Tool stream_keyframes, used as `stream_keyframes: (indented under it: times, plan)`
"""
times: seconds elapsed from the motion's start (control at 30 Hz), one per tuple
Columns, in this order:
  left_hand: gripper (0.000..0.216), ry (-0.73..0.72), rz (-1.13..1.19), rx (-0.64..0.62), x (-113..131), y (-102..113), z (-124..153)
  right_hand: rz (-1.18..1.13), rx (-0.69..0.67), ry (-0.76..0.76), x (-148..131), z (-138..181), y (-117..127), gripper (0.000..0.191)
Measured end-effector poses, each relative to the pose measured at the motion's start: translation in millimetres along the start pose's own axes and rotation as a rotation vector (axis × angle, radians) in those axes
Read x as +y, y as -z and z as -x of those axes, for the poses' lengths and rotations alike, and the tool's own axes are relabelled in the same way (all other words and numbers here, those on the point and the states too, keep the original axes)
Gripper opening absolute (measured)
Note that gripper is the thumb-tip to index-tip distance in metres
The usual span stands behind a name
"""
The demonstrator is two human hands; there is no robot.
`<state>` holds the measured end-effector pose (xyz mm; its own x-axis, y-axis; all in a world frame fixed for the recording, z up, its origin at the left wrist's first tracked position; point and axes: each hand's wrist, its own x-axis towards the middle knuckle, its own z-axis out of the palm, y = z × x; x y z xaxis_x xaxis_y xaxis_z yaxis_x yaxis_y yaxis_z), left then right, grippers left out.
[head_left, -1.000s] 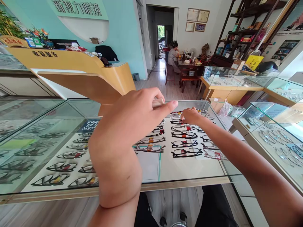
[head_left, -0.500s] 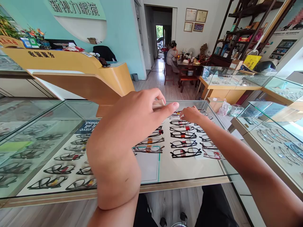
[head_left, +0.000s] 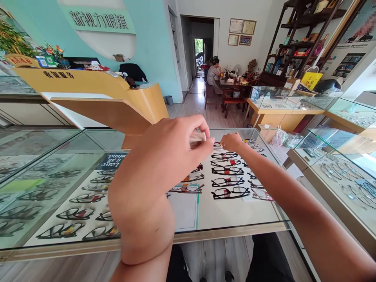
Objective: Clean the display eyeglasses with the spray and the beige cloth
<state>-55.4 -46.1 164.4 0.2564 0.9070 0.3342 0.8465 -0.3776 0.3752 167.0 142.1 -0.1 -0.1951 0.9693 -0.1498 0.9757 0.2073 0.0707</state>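
Note:
My left hand is raised over the glass display case, bent at the wrist. Its fingers are curled round a small white object, perhaps folded cloth, with the thumb close below it. Farther out, my right hand is closed, knuckles up, at the far end of the case; its fingertips are hidden. Just left of these knuckles a bit of a spectacle frame shows. Below both hands lie rows of eyeglasses with red and orange tags on the lenses.
More eyeglasses lie in the case at left, near a dark printed card. A yellow counter stands beyond. Other glass cases run along the right. A person sits at a wooden table at the back.
My left thumb has bent in toward the fingers, and more of the white object shows. My right hand has shifted slightly left. The whole view has tilted up a little.

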Motion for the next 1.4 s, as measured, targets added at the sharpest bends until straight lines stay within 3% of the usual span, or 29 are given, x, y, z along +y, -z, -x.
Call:
stream_keyframes:
  times: [0.13, 0.27, 0.4, 0.47, 0.57, 0.8, 0.93, 1.07, 1.17, 1.3, 1.4]
  plan:
    - [0.021, -0.001, -0.01, 0.021, 3.7, 1.0, 3.5, -0.083, 0.121, -0.013, 15.2, 24.0, 24.8, 0.019]
    - [0.022, -0.05, 0.016, 0.053, 9.6, -3.2, 7.8, -0.253, 0.274, -0.016, 30.0, 69.9, 35.8, 0.03]
    - [0.021, -0.094, 0.096, 0.043, 18.6, -9.3, 8.9, -1.001, 0.499, 0.169, 30.6, 110.3, 18.5, 0.023]
    - [0.024, -0.095, 0.186, 0.021, 19.8, -15.0, 2.7, -1.095, 0.63, 0.26, 26.7, 121.1, 7.0, 0.021]
    - [0.031, -0.059, 0.401, -0.013, 10.7, -34.6, -15.9, -1.053, 0.763, 0.234, 21.5, 128.0, -5.0, 0.023]
    - [0.042, 0.167, 0.87, -0.069, -46.1, -139.0, -41.1, -0.774, 0.81, 0.261, 13.5, 131.5, -18.5, 0.036]
    - [0.051, 0.232, 1.019, 0.008, -61.9, -184.6, -38.2, -0.686, 0.8, 0.343, 0.0, 131.1, -26.7, 0.04]
    - [0.051, 0.237, 1.176, -0.061, -63.8, -196.7, -37.0, -0.69, 0.726, 0.399, -10.9, 131.1, -32.5, 0.044]
    - [0.047, 0.248, 1.271, -0.071, -62.0, -195.6, -36.7, -0.819, 0.703, 0.413, -15.8, 131.7, -34.8, 0.043]
    - [0.047, 0.289, 1.373, -0.042, -58.1, -195.4, -35.1, -1.286, 0.765, 0.333, -22.0, 126.5, -37.6, 0.024]
    - [0.043, 0.261, 1.375, -0.038, -57.4, -198.1, -33.2, -1.573, 0.645, 0.285, -23.6, 117.0, -39.5, 0.023]
